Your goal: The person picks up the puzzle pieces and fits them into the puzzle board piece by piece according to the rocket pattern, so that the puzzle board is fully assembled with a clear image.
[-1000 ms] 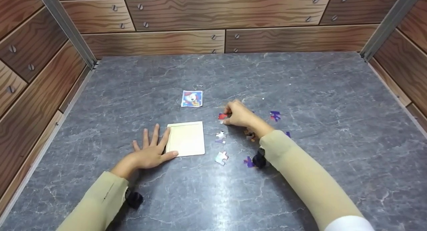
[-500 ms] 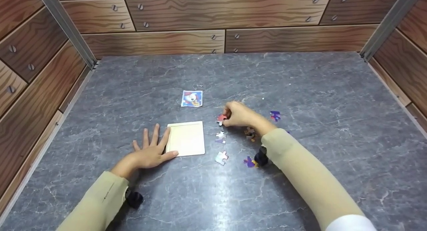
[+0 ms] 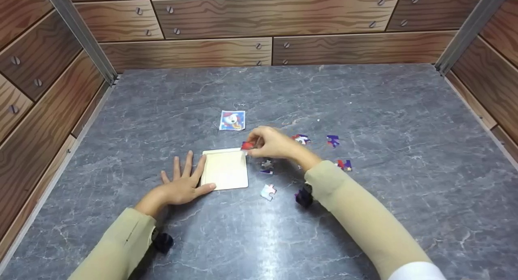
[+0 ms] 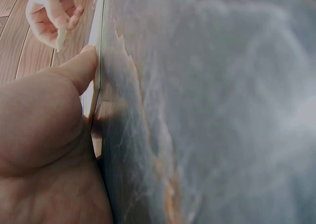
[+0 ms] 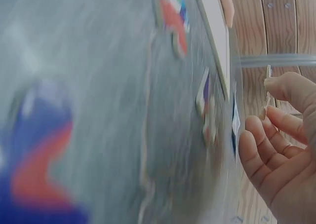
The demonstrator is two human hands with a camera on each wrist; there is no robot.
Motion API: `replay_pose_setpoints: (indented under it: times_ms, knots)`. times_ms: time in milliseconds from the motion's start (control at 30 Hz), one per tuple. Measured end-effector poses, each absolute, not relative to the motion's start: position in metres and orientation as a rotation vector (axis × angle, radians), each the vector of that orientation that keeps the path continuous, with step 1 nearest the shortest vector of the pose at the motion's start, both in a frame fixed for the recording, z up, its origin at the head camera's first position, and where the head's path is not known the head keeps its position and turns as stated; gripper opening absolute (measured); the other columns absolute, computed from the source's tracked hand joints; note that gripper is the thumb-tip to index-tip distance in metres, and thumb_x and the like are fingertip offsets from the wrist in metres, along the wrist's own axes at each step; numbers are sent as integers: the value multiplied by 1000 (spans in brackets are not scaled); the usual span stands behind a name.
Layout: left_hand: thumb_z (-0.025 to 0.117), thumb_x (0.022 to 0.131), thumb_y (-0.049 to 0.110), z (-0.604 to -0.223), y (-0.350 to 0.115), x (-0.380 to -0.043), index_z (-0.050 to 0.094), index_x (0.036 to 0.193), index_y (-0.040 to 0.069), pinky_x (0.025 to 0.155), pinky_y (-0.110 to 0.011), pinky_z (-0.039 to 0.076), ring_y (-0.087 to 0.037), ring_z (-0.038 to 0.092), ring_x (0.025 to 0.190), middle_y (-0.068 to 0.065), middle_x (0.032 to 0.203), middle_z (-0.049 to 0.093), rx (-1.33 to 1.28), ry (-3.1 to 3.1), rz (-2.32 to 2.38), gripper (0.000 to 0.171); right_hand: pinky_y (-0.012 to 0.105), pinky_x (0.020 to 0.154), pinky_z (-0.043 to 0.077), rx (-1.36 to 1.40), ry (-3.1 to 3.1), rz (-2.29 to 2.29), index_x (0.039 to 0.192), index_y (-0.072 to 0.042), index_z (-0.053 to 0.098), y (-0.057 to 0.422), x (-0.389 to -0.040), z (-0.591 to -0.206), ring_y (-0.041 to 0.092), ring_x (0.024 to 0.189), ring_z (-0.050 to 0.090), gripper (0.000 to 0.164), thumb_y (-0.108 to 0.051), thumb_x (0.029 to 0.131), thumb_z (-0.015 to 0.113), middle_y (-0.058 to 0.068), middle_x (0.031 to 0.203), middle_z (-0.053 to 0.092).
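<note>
Between thumb and fingers my right hand (image 3: pixel 270 143) pinches a red jigsaw piece (image 3: pixel 246 145), held up at the far right corner of a pale square puzzle tray (image 3: pixel 225 170). The right wrist view shows that piece (image 5: pixel 268 86) edge-on, raised off the table. My left hand (image 3: pixel 181 187) lies with fingers spread at the tray's left side, its thumb and index finger touching the tray's edge. In the left wrist view the left thumb (image 4: pixel 81 68) rests against the tray rim.
Right of the tray lie a whitish-purple piece (image 3: pixel 267 166) and a pale blue piece (image 3: pixel 268 191). Several more pieces are farther right, among them a purple one (image 3: pixel 333 141) and a red-purple one (image 3: pixel 344 164). A small picture card (image 3: pixel 232 120) lies behind the tray.
My right hand has picked the red jigsaw piece up off the table and carried it left to the tray's corner. The left hand has stayed in place.
</note>
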State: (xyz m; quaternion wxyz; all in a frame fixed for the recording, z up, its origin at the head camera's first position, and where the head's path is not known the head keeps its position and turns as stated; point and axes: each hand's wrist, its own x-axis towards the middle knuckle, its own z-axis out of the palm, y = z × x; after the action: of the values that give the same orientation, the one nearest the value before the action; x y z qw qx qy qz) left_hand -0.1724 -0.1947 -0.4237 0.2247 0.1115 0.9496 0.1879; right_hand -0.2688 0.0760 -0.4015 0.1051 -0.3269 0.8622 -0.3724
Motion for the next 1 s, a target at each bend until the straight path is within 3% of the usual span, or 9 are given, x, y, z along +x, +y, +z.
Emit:
replay_pose_setpoints:
  times_ms: [467,700,1000]
  knots:
    - [36,88,67,-423,-193,-173,-9,149,17,86,-74,-16,-47,-31,127,-20,148,-27,291,2623,505,91,22,67,47,-1127,2530,-1070,97,0,67,23,-260,-406,16,74,58,25,-12,75,71,8,87,65]
    - [36,88,67,-423,-193,-173,-9,149,16,86,-75,-15,-47,-30,127,-20,148,-27,297,2632,507,91,24,71,47,-1171,2609,-888,97,1,66,2,-257,-412,18,80,56,26,-12,76,72,9,89,60]
    - [36,88,68,-423,-194,-173,-8,150,17,87,-74,-16,-46,-31,127,-19,148,-27,296,2628,512,92,24,68,44,-1133,2656,-689,97,-1,66,-10,-252,-416,16,79,49,23,-13,78,69,5,91,51]
